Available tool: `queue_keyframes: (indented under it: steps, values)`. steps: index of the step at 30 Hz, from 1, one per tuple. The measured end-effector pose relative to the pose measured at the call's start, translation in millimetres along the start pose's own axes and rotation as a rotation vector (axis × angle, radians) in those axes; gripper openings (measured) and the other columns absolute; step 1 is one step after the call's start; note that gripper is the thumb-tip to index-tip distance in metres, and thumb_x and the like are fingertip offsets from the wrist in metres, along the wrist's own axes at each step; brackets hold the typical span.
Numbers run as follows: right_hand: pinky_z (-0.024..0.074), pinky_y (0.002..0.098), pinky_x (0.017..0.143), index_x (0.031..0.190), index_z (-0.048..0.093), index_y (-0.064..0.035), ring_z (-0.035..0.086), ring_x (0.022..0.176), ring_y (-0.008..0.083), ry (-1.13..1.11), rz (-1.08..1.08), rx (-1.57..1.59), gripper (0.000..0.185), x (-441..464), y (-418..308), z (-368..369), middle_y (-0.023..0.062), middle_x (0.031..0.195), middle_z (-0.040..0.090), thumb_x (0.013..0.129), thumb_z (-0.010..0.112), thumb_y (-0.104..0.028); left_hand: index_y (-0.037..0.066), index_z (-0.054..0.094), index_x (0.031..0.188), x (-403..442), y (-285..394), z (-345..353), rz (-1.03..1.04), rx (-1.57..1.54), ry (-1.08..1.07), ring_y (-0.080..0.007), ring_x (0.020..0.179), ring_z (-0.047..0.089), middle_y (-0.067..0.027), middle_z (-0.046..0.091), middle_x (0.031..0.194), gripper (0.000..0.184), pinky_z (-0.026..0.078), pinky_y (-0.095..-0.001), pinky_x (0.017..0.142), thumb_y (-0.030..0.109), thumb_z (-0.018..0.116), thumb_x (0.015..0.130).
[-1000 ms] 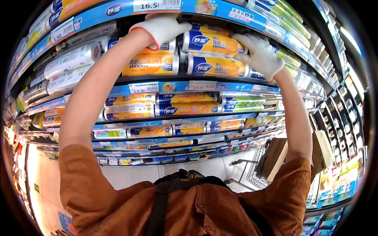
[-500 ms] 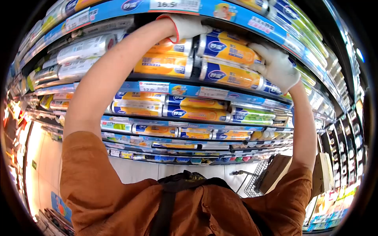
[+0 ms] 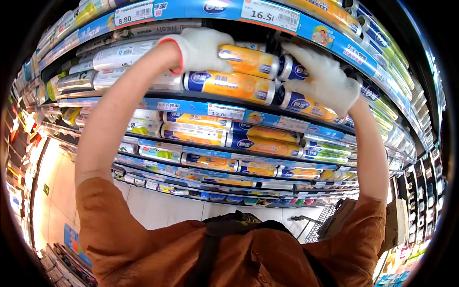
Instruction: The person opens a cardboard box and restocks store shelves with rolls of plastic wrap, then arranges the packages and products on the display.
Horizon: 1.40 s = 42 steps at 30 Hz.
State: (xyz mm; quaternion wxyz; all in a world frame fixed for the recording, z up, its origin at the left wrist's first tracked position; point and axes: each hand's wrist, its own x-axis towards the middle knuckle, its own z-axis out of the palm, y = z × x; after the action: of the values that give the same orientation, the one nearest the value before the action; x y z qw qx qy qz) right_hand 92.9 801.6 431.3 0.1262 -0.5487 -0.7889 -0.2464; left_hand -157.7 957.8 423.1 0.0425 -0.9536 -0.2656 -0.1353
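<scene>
My left hand (image 3: pixel 205 49), in a white glove with a red cuff, lies over the left end of an upper yellow roll (image 3: pixel 251 61), fingers curled against it. Below that roll is another yellow and blue roll (image 3: pixel 229 86). My right hand (image 3: pixel 322 76), also gloved, reaches over the rolls to the right, its fingers and thumb spread apart around the front of an upper roll (image 3: pixel 294 68). Its thumb is near the top of a lower yellow roll (image 3: pixel 311 104). Both hands are under the shelf edge with the 16.5 price tag (image 3: pixel 270 15).
White rolls (image 3: pixel 117 55) lie on the same shelf at left. Lower shelves hold more yellow rolls (image 3: pixel 263 143). A wire cart (image 3: pixel 321 225) with cardboard boxes (image 3: pixel 396 225) stands at lower right. Another shelf unit (image 3: pixel 423 196) is at far right.
The view has shifted, so the shelves appear farther right. My left hand has moved from behind the upper rolls onto the left end of the upper yellow roll. My right hand's fingers have spread.
</scene>
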Motion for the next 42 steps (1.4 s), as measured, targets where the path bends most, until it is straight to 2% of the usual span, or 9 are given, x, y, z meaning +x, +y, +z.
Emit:
queue_keyframes:
  steps: [3, 5, 9, 12, 23, 26, 30, 33, 42]
  values:
    - [0.0551, 0.0405, 0.090, 0.140, 0.050, -0.0073, 0.067, 0.102, 0.0377, -0.126, 0.087, 0.225, 0.060, 36.9, -18.7, 5.3, 0.0232, 0.125, 0.062, 0.093, 0.063, -0.042, 0.012, 0.065, 0.124, -0.3, 10.1, -1.8, 0.016, 0.013, 0.039, -0.0344, 0.104, 0.067, -0.0164, 0.071, 0.114, 0.059, 0.051, -0.0422, 0.095, 0.049, 0.071, 0.080]
    - [0.0504, 0.0375, 0.097, 0.140, 0.050, -0.0063, 0.064, 0.112, 0.0326, -0.037, -0.270, -0.210, 0.054, 67.0, 1.7, 28.2, 0.0212, 0.126, 0.063, 0.094, 0.063, -0.032, 0.012, 0.064, 0.124, -4.5, 9.7, -4.0, 0.007, -0.018, 0.018, -0.0359, 0.105, 0.066, -0.0165, 0.070, 0.114, 0.057, 0.051, -0.0439, 0.093, 0.048, 0.070, 0.080]
    - [0.0451, 0.0361, 0.104, 0.143, 0.051, -0.0125, 0.058, 0.122, 0.0273, -0.352, 0.301, 0.474, 0.064, 117.1, -16.6, 28.4, 0.0153, 0.133, 0.061, 0.094, 0.054, -0.054, 0.011, 0.060, 0.130, -25.0, -0.8, 17.5, 0.134, 0.072, 0.321, -0.0340, 0.110, 0.061, -0.0142, 0.067, 0.114, 0.059, 0.043, -0.0428, 0.102, 0.042, 0.070, 0.081]
    - [0.0450, 0.0361, 0.104, 0.143, 0.052, -0.0128, 0.057, 0.122, 0.0273, -0.329, 0.338, 0.494, 0.064, 128.4, -17.4, 35.6, 0.0151, 0.134, 0.061, 0.094, 0.054, -0.055, 0.007, 0.059, 0.130, -33.6, -1.0, 26.0, 0.184, 0.106, 0.453, -0.0325, 0.110, 0.061, -0.0132, 0.066, 0.114, 0.054, 0.041, -0.0431, 0.103, 0.031, 0.071, 0.083]
    - [0.0449, 0.0359, 0.104, 0.143, 0.052, -0.0140, 0.057, 0.122, 0.0274, -0.150, 0.319, 0.429, 0.066, 103.6, 15.0, 32.9, 0.0146, 0.136, 0.060, 0.093, 0.053, -0.057, 0.009, 0.057, 0.133, -26.5, -12.6, 15.5, 0.188, -0.032, 0.317, -0.0378, 0.114, 0.059, -0.0169, 0.063, 0.126, 0.047, 0.044, -0.0438, 0.102, 0.032, 0.061, 0.092]
    - [0.0448, 0.0359, 0.104, 0.143, 0.052, -0.0144, 0.057, 0.122, 0.0274, -0.126, 0.326, 0.428, 0.067, 91.2, 21.1, 32.6, 0.0144, 0.136, 0.060, 0.093, 0.053, -0.058, 0.011, 0.058, 0.134, -5.4, -30.1, -6.4, 0.206, -0.090, 0.031, -0.0382, 0.116, 0.059, -0.0165, 0.063, 0.127, 0.041, 0.045, -0.0428, 0.103, 0.033, 0.051, 0.099]
    - [0.0448, 0.0358, 0.104, 0.143, 0.052, -0.0148, 0.057, 0.122, 0.0275, -0.101, 0.324, 0.435, 0.067, 84.5, 29.0, 32.9, 0.0142, 0.137, 0.060, 0.093, 0.053, -0.059, 0.012, 0.060, 0.130, 16.4, -38.6, 4.2, 0.092, 0.189, 0.601, -0.0351, 0.119, 0.060, -0.0175, 0.064, 0.125, 0.040, 0.045, -0.0417, 0.103, 0.038, 0.045, 0.103]
    - [0.0447, 0.0358, 0.104, 0.144, 0.052, -0.0151, 0.057, 0.123, 0.0275, -0.089, 0.309, 0.432, 0.068, 82.4, 30.1, 34.5, 0.0141, 0.138, 0.059, 0.093, 0.053, -0.060, 0.012, 0.059, 0.132, 25.9, -32.6, -17.1, 0.039, 0.064, 0.325, -0.0349, 0.121, 0.059, -0.0181, 0.063, 0.129, 0.042, 0.045, -0.0419, 0.104, 0.039, 0.046, 0.102]
    - [0.0446, 0.0357, 0.104, 0.144, 0.052, -0.0161, 0.057, 0.123, 0.0276, -0.092, 0.265, 0.456, 0.069, 83.6, 27.7, 51.0, 0.0136, 0.140, 0.058, 0.092, 0.052, -0.062, 0.012, 0.058, 0.131, 65.9, -31.8, -14.0, 0.074, 0.027, 0.250, -0.0357, 0.119, 0.060, -0.0186, 0.063, 0.128, 0.042, 0.046, -0.0428, 0.102, 0.039, 0.044, 0.103]
